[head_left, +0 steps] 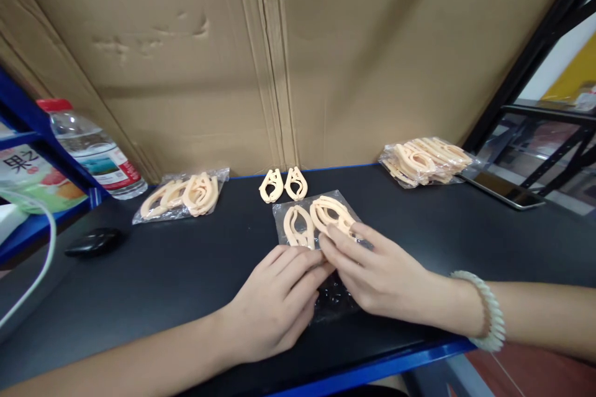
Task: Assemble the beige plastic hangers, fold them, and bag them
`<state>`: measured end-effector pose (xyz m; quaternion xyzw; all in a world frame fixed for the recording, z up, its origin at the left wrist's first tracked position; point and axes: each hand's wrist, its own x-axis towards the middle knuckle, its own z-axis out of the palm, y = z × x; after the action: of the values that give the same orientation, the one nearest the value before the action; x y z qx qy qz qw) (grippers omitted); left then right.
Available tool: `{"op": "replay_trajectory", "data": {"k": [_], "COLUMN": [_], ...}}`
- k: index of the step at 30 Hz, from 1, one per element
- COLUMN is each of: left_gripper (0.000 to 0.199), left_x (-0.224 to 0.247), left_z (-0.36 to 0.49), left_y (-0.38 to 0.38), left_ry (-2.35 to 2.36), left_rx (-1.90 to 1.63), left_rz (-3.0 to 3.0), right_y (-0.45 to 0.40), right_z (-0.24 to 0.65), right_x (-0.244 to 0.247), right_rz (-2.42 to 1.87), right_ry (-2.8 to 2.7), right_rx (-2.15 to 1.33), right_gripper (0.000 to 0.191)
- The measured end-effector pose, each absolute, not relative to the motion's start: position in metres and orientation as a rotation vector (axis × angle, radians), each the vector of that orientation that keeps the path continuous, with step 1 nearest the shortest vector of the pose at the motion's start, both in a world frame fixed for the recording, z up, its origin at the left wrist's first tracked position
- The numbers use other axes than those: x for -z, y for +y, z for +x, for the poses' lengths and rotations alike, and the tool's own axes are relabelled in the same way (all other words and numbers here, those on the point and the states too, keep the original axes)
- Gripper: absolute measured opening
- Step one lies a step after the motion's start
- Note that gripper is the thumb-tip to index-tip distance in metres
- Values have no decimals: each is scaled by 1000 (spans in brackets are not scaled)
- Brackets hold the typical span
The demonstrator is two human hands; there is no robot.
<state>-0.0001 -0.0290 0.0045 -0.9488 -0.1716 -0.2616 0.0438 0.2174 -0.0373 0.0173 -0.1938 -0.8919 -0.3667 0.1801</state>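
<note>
A clear plastic bag [280, 216] lies on the black table in front of me, with cream folding hangers [298, 226] inside its far part. My left hand [282, 304] is closed, its thumb and fingertips pinching the bag near its middle. Right beside it, my right hand [372, 263] grips the same bag, fingers bent over the right-hand hangers [331, 211]. The fingertips of both hands meet there and hide part of the bag. Its near end shows crumpled beneath my hands. Just beyond the bag, two loose folded hangers [270, 186] stand side by side.
A bag of hangers [181, 195] lies at the back left, and a stack of bagged hangers [426, 161] at the back right by a phone [505, 189]. On the left are a black mouse [94, 242] and a water bottle [100, 152]. Cardboard [186, 62] walls the back.
</note>
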Motion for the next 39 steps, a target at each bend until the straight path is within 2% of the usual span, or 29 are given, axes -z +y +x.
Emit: {"op": "replay_trajectory", "data": {"k": [3,7,12,17,23,32,39], "left_gripper": [34,28,24,23,18,18,20], "left_x": [-5,-5,-5,-5,-5,-3,-2], "left_z": [0,0,0,1,2,2,2], "left_y": [-30,-29,-28,-28,-27,-26,-25], "left_ry": [-517,-521,-491,-500,-516,-522,-544], "left_rx": [782,743,720,709,709,670,650], "left_rz": [-2922,-2952,-2969,-2977,-2992,-3049,-3114], "right_y": [-33,0,49,64,47,46,60], "right_z": [224,242,247,244,249,229,222], "right_x": [-31,-50,-45,-31,-37,-43,-42], "right_rz": [-414,-659,-662,-699,-612,-506,-500], "right_ry": [-2488,-2340,-2523,-2494,-2623,-3008,-2993], "right_rx": [737,420,164,-68,-123,49,-125], "right_gripper": [20,13,27,33,36,22,19]}}
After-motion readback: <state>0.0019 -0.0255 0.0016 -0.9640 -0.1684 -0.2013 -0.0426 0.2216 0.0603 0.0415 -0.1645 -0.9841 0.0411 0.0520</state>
